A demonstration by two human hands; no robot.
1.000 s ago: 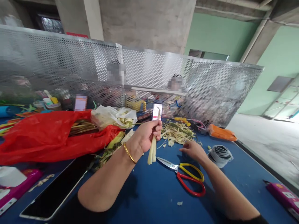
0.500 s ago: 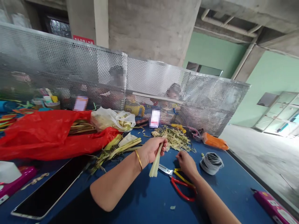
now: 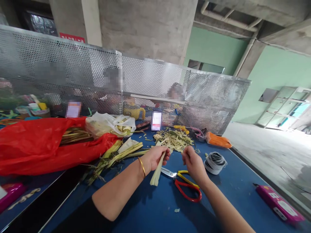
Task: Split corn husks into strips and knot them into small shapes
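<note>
Well, pale strips (image 3: pixel 157 172) hang over blue table (image 3: pixel 148 210), screen (image 3: pixel 153 76) behind

two bare hands (image 3: pixel 160 158) (image 3: pixel 194 163), one held bunch of pale strips (image 3: pixel 157 172), one gold bangle (image 3: pixel 142 167), one pair of scissors (image 3: pixel 173 175), one coil of cord (image 3: pixel 215 163), one red plastic bag (image 3: pixel 46 139), one orange packet (image 3: pixel 218 140)

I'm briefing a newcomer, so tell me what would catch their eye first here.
A glossy red plastic bag sprawls across the left of the blue table. Red-and-yellow-handled steel scissors lie mid-table, just right of the pale fibrous strip in the left hand.
</note>
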